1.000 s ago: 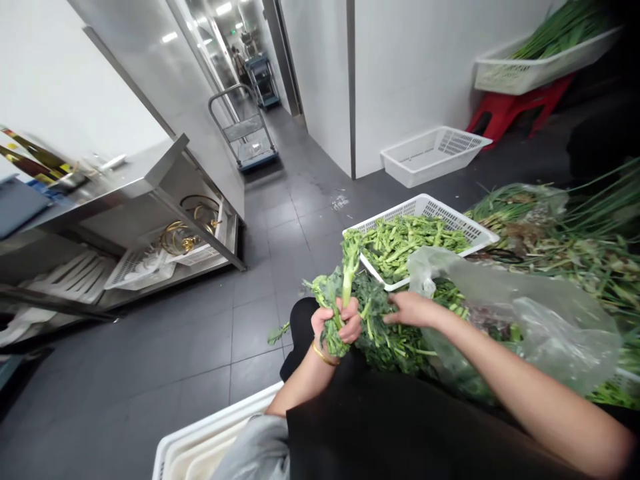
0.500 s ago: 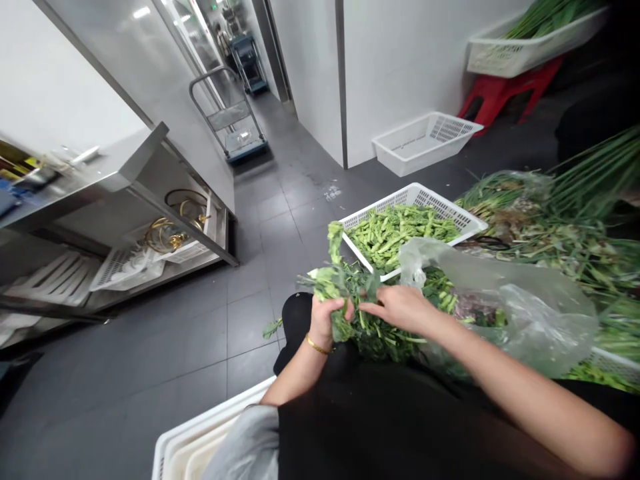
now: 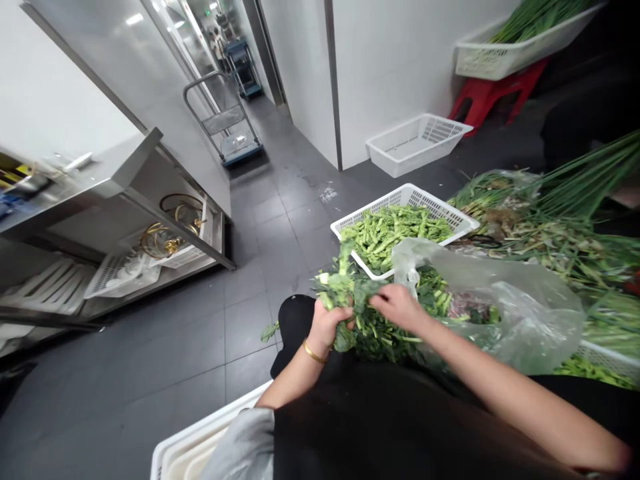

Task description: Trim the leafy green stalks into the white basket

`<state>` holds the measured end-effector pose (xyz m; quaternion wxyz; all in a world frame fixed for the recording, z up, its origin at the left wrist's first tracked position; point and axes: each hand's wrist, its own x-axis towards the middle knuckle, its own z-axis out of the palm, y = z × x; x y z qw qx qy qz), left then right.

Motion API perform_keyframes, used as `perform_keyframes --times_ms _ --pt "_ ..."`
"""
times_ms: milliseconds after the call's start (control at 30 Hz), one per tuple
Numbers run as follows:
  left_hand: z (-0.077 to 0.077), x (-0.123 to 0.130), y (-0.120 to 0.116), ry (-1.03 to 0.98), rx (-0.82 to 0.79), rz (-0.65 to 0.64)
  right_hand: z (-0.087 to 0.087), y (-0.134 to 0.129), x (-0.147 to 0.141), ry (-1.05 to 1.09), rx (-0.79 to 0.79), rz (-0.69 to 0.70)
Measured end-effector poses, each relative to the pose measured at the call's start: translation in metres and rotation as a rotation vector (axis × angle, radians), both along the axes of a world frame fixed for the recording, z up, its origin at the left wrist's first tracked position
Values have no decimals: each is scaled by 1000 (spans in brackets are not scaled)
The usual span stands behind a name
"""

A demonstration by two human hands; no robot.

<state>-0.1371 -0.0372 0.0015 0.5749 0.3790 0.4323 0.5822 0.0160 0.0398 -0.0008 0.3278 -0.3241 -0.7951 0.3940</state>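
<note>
left hand (image 3: 327, 325): wrapped around the greens (image 3: 341, 285), fingers closed on them; gold bangle (image 3: 314, 352) at the wrist.
right hand (image 3: 400, 308): fingertips drawn together at the leaves (image 3: 364, 292) of that bunch; cannot tell if they pinch one.
greens: held up in the left hand, just beside the leafy pile (image 3: 387, 340).
basket (image 3: 463, 221): white, beyond the hands, holding cut stems (image 3: 400, 230).
bag (image 3: 530, 300): clear plastic, beyond the right forearm, near the basket.
</note>
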Motion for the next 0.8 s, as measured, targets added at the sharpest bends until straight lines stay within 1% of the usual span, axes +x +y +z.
perform_keyframes --times_ms 67,100,133,167,200,267,300,367,400,433,467,533,600,633,667,700,733,767,800 --pt "2 -1 -3 175 7 -4 13 18 3 -46 -134 -40" --pt "2 0 -5 249 22 -6 20 25 2 -90 -166 -63" --pt "2 3 -6 289 38 -5 25 30 -1 -135 -158 -93" --pt "1 6 -8 282 42 -1 28 32 -5 -167 -110 -135" --pt "0 9 -9 230 28 0 28 30 -9 -177 -35 -180" --pt "-2 15 -8 13 -40 -18 18 19 -15 -123 180 -236" --pt "-3 17 -7 -119 -72 -28 10 12 -15 -87 301 -230" --pt "-4 15 -3 -333 -111 -79 -8 -1 -10 -72 490 -122" --pt "-3 13 -1 -394 -117 -112 -15 -4 -5 -92 531 -39" --pt "-3 9 0 -418 -113 -131 -20 -4 1 -125 526 35" --pt "-3 6 0 -405 -99 -127 -21 -2 6 -172 474 88" --pt "-3 2 -3 -293 -56 -64 -14 10 14 -257 270 127" --pt "-4 3 -8 -135 -49 8 1 24 14 -280 79 67" --pt "-6 6 -11 -60 -63 20 10 29 11 -267 44 10" --pt "-7 9 -14 0 -79 17 17 33 7 -246 68 -57" --pt "-8 12 -16 34 -90 12 22 34 2 -226 146 -136" --pt "-9 15 -17 32 -92 10 24 33 -2 -215 255 -208" --pt "-8 18 -17 -10 -90 5 23 30 -5 -209 376 -254" --pt "-7 19 -16 -88 -90 -10 19 25 -7 -198 491 -270"
